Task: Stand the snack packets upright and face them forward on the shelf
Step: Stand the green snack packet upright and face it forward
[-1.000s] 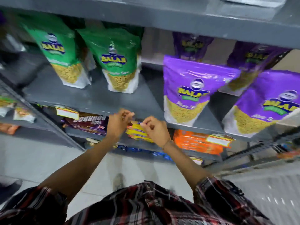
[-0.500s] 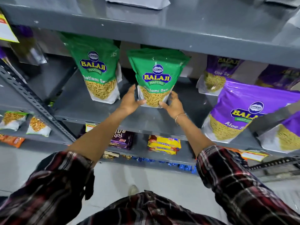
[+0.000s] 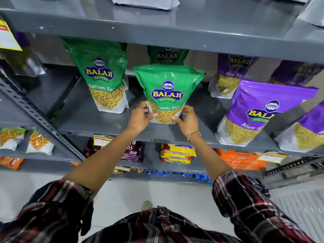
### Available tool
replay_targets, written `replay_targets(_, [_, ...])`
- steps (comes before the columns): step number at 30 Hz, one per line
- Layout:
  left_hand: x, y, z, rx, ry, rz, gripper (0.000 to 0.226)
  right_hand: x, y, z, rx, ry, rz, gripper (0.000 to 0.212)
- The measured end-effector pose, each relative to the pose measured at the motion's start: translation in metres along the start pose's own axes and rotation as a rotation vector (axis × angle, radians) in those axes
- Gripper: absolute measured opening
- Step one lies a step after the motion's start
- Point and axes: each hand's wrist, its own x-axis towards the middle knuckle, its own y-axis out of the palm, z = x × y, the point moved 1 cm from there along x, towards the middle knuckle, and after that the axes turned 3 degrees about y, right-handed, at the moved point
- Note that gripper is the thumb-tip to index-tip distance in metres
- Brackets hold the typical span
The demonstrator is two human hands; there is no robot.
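Note:
A green Balaji Ratlami Sev packet (image 3: 167, 88) stands upright, label forward, near the front of the grey shelf (image 3: 105, 127). My left hand (image 3: 140, 117) grips its lower left corner and my right hand (image 3: 187, 120) grips its lower right corner. Another green packet (image 3: 103, 79) stands upright to the left, apart from my hands. A third green packet (image 3: 167, 55) stands behind the held one, mostly hidden. Purple Aloo Sev packets (image 3: 259, 113) stand on the right, one further back (image 3: 229, 76).
The shelf above (image 3: 157, 32) hangs low over the packet tops. A slotted upright post (image 3: 40, 118) bounds the left side. Below sit biscuit packs, yellow (image 3: 178, 154), purple (image 3: 133, 151) and orange (image 3: 242, 159). Small snack packets (image 3: 38, 142) stand on the left bay.
My hands rose from the lower shelf to the green packet and took it by both lower corners. The packet has since come forward on the shelf.

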Motion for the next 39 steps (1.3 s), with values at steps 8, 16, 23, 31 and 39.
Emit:
replay_targets(8, [-0.038,-0.003,-0.002,0.046,-0.008,-0.027,0.049,-0.038,-0.009,-0.003,-0.045,-0.034,0.003,0.056])
replay_targets(16, [-0.055,-0.005,-0.011,0.034,-0.022,-0.009,0.051,-0.058,-0.015,-0.002,-0.068,-0.022,0.012,0.056])
replay_targets(23, [-0.059,-0.003,-0.011,0.024,-0.023,-0.019,0.049,-0.063,-0.013,-0.001,-0.082,-0.003,-0.006,0.056])
replay_targets(31, [-0.059,-0.021,0.013,-0.057,0.01,0.118,0.065,-0.091,0.007,-0.002,-0.046,0.016,-0.243,0.051])
replay_targets(39, [-0.024,-0.13,0.088,0.031,-0.05,-0.446,0.056,-0.112,0.125,0.064,-0.116,-0.341,0.211,0.016])
